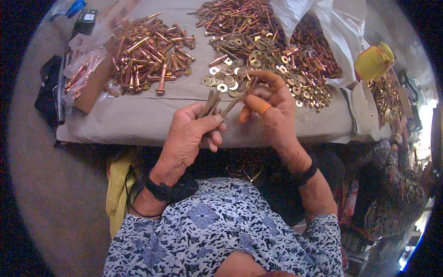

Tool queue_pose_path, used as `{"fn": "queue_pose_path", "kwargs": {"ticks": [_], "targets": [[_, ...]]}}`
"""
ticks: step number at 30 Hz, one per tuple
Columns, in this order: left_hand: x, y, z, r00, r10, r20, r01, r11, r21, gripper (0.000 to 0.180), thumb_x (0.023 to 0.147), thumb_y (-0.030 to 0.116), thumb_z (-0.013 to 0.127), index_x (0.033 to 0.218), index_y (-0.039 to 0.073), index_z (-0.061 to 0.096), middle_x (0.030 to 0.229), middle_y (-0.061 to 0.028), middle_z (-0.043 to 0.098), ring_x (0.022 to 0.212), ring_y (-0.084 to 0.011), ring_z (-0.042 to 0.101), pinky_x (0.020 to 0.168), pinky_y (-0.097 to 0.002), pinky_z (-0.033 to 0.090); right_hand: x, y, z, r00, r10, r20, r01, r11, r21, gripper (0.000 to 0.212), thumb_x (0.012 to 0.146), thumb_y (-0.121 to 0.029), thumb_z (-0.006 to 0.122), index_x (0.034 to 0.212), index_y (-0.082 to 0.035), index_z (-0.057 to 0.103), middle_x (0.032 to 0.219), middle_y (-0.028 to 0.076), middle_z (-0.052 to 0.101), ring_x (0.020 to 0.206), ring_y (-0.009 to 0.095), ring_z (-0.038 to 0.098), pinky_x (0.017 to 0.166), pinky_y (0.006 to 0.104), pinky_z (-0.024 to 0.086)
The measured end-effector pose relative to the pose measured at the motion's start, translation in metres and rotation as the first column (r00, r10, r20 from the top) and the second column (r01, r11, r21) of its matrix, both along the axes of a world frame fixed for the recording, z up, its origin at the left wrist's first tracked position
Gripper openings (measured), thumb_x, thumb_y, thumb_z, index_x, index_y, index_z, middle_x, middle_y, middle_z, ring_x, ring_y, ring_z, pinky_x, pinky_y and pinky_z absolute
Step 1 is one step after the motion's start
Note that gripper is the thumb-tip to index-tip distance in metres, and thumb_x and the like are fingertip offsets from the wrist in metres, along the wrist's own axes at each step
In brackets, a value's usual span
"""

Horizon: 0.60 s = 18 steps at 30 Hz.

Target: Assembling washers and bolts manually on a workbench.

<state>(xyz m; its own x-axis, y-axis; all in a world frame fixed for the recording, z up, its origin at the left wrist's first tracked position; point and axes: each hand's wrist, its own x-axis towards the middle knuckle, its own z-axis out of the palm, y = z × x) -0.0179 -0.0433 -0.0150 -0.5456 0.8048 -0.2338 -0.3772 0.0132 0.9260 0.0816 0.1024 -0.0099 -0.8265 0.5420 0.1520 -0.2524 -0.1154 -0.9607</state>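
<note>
My left hand (187, 131) is closed around a small bunch of slim brassy bolts (212, 102), their ends sticking up between thumb and fingers. Close beside it, my right hand (279, 108) pinches another slim bolt (233, 105), which slants down toward the left hand's bunch. Orange covers wrap some right fingertips, and an orange band (258, 107) circles the thumb. Both hands are above the table's near edge. Just beyond the right hand lies a heap of flat washers (222, 87), partly hidden by its fingers.
Sleeved bolts (147, 55) are heaped at left, beside a cardboard box (94, 87) and clear plastic. Long thin bolts (240, 18) are piled at the back, small nuts (316, 98) at right. A white bag (339, 41) and yellow cloth (374, 62) stand right on the covered table (124, 117).
</note>
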Motion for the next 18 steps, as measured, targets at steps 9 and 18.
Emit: {"fn": "queue_pose_path", "kwargs": {"ticks": [9,18], "targets": [[0.004,0.001,0.0,0.999,-0.038,-0.017,0.037,0.999,-0.026,0.018,0.078,0.014,0.057,0.087,0.0,0.052,0.069,-0.0079,0.058,0.046,-0.0094,0.051,0.038,-0.0213,0.042,0.0,0.0,-0.008,0.994,-0.028,-0.101,0.032,0.998,0.046,0.041,0.077,0.002,0.055,0.114,0.001,0.039,0.083,0.012,0.058,0.061,0.017,0.058,0.054,0.025,0.047],[0.007,0.006,0.002,0.994,0.012,0.109,-0.02,0.997,0.076,0.019,0.084,0.015,0.055,0.091,-0.003,0.054,0.073,-0.0084,0.059,0.051,-0.01,0.057,0.041,-0.0202,0.048,0.018,0.002,-0.011,0.973,0.103,0.204,-0.132,0.982,0.135,0.017,0.078,-0.013,0.06,0.091,-0.003,0.055,0.07,0.004,0.059,0.062,0.01,0.055,0.053,0.0249,0.046]]}}
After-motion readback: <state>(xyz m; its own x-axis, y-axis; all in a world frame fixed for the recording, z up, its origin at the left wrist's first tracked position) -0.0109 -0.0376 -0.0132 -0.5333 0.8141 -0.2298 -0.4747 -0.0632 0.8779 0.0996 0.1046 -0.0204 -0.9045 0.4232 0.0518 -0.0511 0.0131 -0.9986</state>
